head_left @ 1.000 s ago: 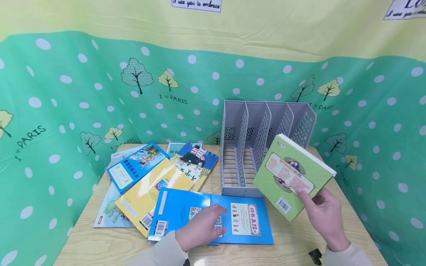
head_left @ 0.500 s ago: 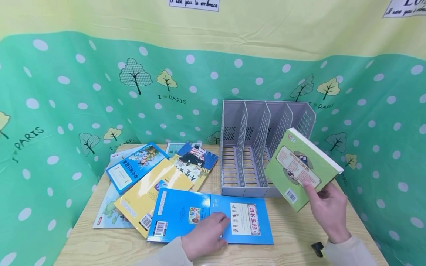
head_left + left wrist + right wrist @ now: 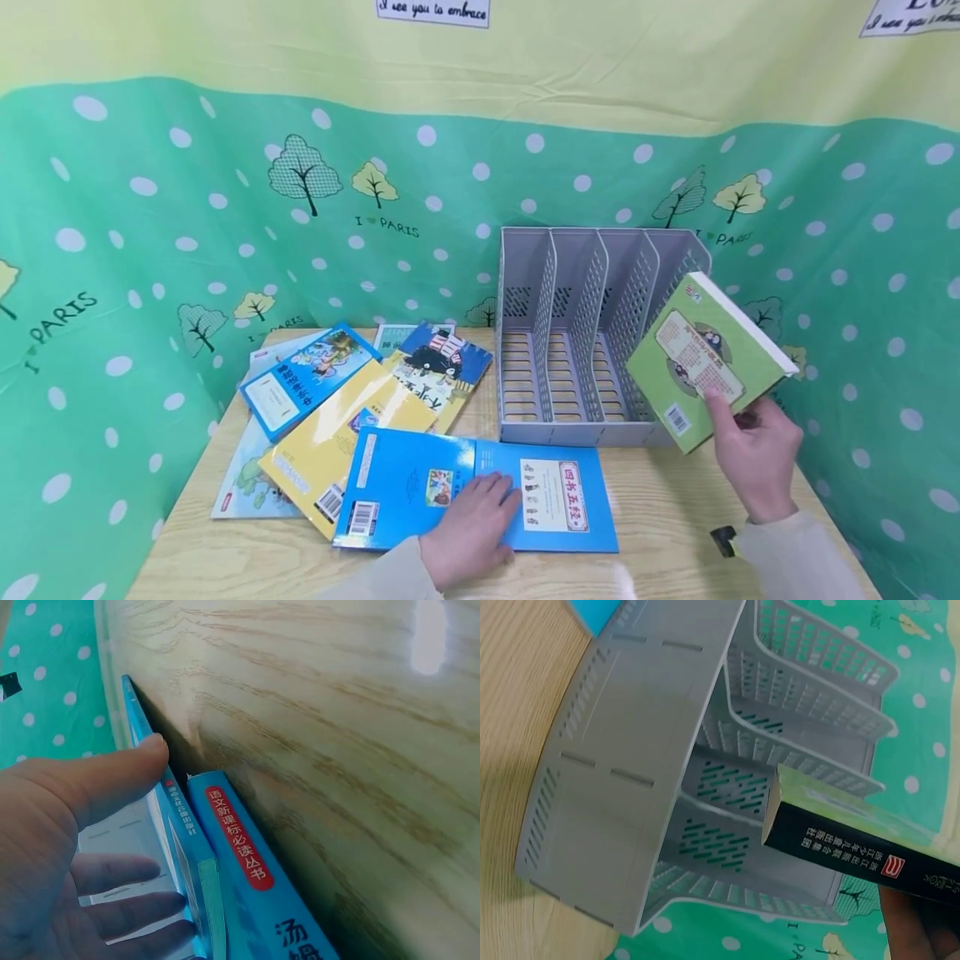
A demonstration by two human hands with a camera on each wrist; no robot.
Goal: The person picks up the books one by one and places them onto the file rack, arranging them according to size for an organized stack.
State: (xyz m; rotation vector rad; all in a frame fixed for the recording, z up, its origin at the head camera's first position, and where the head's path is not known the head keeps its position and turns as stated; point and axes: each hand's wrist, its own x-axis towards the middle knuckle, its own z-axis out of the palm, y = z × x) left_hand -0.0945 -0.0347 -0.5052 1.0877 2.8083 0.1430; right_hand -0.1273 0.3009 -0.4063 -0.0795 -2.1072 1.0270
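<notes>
- So the right hand (image 3: 757,458) is clamped on a green book (image 3: 708,367), thumb across its back cover, holding it tilted up at the right end of the gray rack (image 3: 551,432).
- From the head view that book blocks most of the rack's rightmost slot, so I can't tell how much of it, if any, is past the rack's rim.
- Left hand (image 3: 474,529) is in front of the rack, fingers fairly straight and apart from the thumb, resting on the right-hand blue book (image 3: 555,500).
- That blue one lies flat just in front of the rack, kinda crowding its front wall.
- Next to it, front-left of the rack, is a thicker blue book (image 3: 408,479), overlapping a yellow book (image 3: 330,450).
- Rest of the messy pile is left of the rack: a blue storybook (image 3: 307,379), a pale book (image 3: 251,483) partly buried, and a dark-blue picture book (image 3: 450,367) nearest the rack.
- Wood counter (image 3: 652,517) under everything, dotted green curtain (image 3: 420,183) behind the rack.
</notes>
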